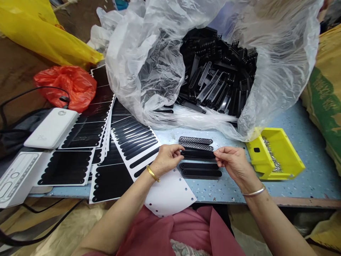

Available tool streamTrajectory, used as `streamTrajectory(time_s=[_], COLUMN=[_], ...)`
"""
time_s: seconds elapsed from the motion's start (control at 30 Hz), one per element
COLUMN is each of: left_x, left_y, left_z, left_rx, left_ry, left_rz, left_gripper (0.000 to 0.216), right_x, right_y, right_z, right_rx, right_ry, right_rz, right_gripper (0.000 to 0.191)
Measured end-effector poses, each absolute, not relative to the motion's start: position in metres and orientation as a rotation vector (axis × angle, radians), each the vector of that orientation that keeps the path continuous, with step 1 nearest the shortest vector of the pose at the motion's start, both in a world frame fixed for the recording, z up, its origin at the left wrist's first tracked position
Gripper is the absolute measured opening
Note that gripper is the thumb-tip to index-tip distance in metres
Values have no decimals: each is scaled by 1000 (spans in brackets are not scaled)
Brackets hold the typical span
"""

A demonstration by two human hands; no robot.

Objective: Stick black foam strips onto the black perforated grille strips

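Observation:
A long black strip with rounded ends [198,154] is stretched level between my two hands. My left hand [170,158] pinches its left end, and my right hand [229,160] pinches the right one. Just beyond it lie two black plastic bars with a mesh face [195,140], side by side on the table. Nearer to me are two smooth black bars [201,169]. Whether the strip touches a bar beneath it I cannot tell. By my left forearm lies a white backing sheet [170,192] with black strips [144,160] on its far part.
A big clear plastic bag [128,71] full of black plastic bars [218,81] stands behind. At right is a yellow bin [289,161] with small metal parts [272,156]. Strip sheets [87,131], a white power bank [52,128], a white box [18,174] and a red bag [69,87] lie left.

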State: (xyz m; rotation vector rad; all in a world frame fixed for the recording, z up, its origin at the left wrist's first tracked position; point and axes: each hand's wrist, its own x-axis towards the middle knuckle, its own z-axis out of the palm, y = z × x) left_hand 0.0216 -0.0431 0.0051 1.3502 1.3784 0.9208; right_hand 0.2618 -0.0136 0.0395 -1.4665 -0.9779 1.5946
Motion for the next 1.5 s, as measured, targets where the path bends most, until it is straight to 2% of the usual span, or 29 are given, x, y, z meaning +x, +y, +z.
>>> streamTrajectory(time_s=[1.23,1.5], left_x=[21,24], left_y=[-42,-38], left_z=[-2,6], left_rx=[1266,1120], left_ry=[1351,1367], left_rz=[924,901], left_gripper=[24,18], right_x=[261,261], right_y=[-17,-17], right_z=[37,35], right_rx=[-1487,-1487], right_ry=[-999,-1021], right_rz=[1528,1512], right_gripper=[27,27])
